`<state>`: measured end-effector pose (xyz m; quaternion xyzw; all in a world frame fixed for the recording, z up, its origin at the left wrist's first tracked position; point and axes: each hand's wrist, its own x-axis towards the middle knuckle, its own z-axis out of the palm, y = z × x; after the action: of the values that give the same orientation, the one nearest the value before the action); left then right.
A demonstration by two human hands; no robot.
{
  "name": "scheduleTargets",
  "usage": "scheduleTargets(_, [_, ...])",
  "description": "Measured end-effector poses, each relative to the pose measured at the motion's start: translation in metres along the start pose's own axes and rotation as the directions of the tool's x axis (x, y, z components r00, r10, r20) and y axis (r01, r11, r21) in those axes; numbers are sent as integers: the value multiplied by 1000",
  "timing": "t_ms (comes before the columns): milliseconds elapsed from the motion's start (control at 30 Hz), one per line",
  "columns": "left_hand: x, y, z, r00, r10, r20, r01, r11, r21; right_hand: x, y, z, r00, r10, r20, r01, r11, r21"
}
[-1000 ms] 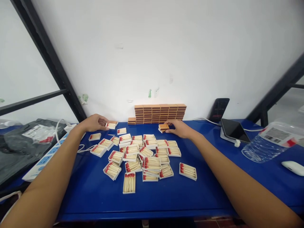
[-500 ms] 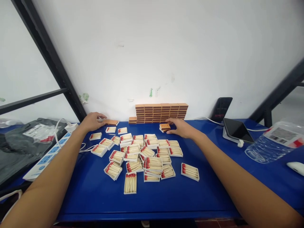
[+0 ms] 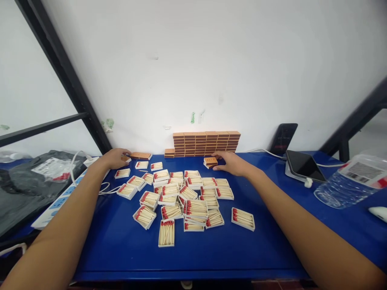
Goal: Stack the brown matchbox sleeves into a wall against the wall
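Observation:
My left hand [image 3: 116,158] is curled at the back left around a small matchbox [image 3: 125,159], of which an orange and white end shows. Close by its fingertips lies a flat row of orange matchboxes [image 3: 141,155]. My right hand [image 3: 229,162] has thumb and fingers about the right end of an orange matchbox [image 3: 211,160], which sits over another white-edged piece. In front of both hands, many white matchbox trays [image 3: 195,208] full of red-tipped matches lie spread and partly stacked on the blue table [image 3: 121,249].
A wall of stacked matchboxes [image 3: 207,143] stands against the back wall, with a low stack [image 3: 169,153] at its left. On the left are a power strip [image 3: 57,203] and a black bag [image 3: 18,189]. To the right are phones [image 3: 304,165] and a plastic bottle [image 3: 347,185].
My left hand has drawn back a little to the left and down, away from the flat row of matchboxes. My right hand stays at its matchbox. The view has shifted slightly.

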<state>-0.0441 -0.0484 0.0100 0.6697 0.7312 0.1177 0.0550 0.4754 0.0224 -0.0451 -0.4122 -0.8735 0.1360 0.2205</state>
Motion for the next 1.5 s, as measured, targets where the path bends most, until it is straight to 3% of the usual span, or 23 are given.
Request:
scheduleTargets(267, [-5,4,-12,995,-14,102,9,999,47,0,-2,-1,1000,-15,-5,15,1000,0])
scheduleTargets(400, [-4,0,-12,997,-10,73,9,1000,26,-1,0,-3,1000,9,-18,-9,1000,7])
scheduleTargets(533, [-8,5,-21,1000,4,20,-2,994,-112,-1,-4,-8,998,-9,-61,9,1000,-4])
scheduleTargets(633, [-16,38,-27,995,17,-98,-43,962,-271,-2,-27,-14,983,-47,-177,57,997,54])
scheduleTargets(733, [-31,102,-19,952,190,-240,-278,863,-422,-3,-66,-12,976,4,-220,77,931,357])
scheduleTargets(800, [-42,147,-2,893,329,-308,-446,738,-506,-4,-92,-5,982,38,-183,77,807,586])
scheduleTargets(867, [-52,184,17,844,407,-349,-536,612,-582,-5,-112,5,984,94,-151,52,657,752])
scheduleTargets(967, [-62,211,40,825,419,-379,-556,486,-674,-7,-126,18,968,218,-128,3,495,869])
scheduleTargets(1067, [-65,214,49,834,379,-401,-548,481,-684,-9,-128,22,951,289,-109,-32,443,896])
scheduleTargets(1267, [-64,210,48,879,297,-372,-476,517,-712,-10,-129,18,951,290,-104,-29,421,907])
scheduleTargets(1500, [-63,208,57,833,392,-390,-553,602,-576,-13,-131,21,980,195,-39,-47,414,909])
